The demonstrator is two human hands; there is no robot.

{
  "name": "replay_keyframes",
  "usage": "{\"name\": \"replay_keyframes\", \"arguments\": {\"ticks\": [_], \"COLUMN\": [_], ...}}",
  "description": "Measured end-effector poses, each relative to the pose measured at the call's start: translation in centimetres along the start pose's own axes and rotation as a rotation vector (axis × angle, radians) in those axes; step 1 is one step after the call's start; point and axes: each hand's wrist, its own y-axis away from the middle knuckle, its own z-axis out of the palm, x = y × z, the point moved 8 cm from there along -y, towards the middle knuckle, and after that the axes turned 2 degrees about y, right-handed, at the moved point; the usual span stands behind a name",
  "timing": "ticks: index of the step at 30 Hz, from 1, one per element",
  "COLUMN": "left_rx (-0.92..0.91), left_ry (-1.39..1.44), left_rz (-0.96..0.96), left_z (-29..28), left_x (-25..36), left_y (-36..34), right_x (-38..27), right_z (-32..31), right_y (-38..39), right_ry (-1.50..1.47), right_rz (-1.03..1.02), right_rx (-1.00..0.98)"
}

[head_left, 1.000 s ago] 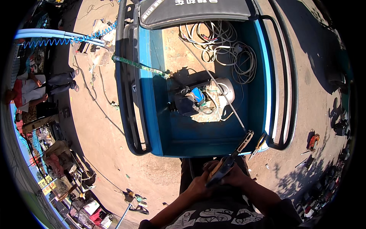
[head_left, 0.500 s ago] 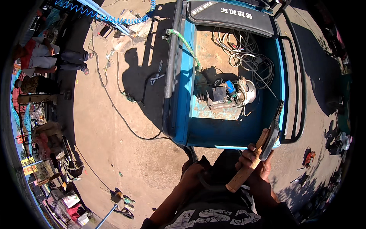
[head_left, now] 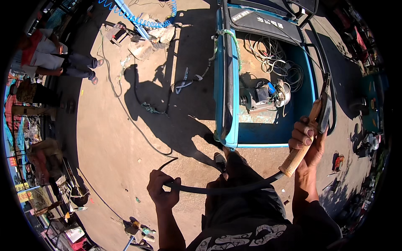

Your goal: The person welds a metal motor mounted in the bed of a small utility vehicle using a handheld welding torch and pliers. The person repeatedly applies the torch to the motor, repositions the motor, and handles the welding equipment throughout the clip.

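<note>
My right hand (head_left: 307, 144) is closed round the tan ribbed handle of a welding electrode holder (head_left: 297, 160). A black lever and jaw top the holder, and a thin welding rod (head_left: 309, 48) reaches up and away from its tip. From the handle's lower end a thick black cable (head_left: 222, 191) sags across in front of my legs. At its other side my left hand (head_left: 163, 190) is wrapped round this cable, which runs on along the ground. The holder is raised beside the near right corner of a blue cargo bed (head_left: 233, 129).
Inside the bed lie a motor-driven machine (head_left: 261, 95) and coiled pale cables (head_left: 268, 56). A black padded seat (head_left: 268, 27) closes its far end. On the far left a person (head_left: 46, 52) is near clutter. Blue coiled hose (head_left: 146, 20) hangs at the back. Black cable (head_left: 140, 129) snakes over the ground.
My left hand has moved left, away from my body, drawing the cable out straighter. My right hand has lifted the electrode holder up and right. The cargo bed now appears further right.
</note>
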Motion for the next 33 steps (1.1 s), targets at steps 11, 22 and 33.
{"name": "replay_keyframes", "arguments": {"ticks": [11,22,33], "left_rx": [-0.357,-0.827,-1.282], "left_ry": [0.062,0.185,0.189], "left_rz": [0.104,0.116,0.193], "left_z": [1.4,8.2,14.7], "left_x": [-10.0,-16.3,-20.0], "left_y": [-14.3,-21.2,-27.6], "right_x": [5.3,6.9,12.0], "right_z": [-1.6,2.5,0.6], "right_y": [-8.8,-12.6,-12.3], "right_ry": [0.011,0.402,0.336], "right_rz": [-0.263,-0.567,-0.744], "right_rx": [0.187,0.519,0.858]}}
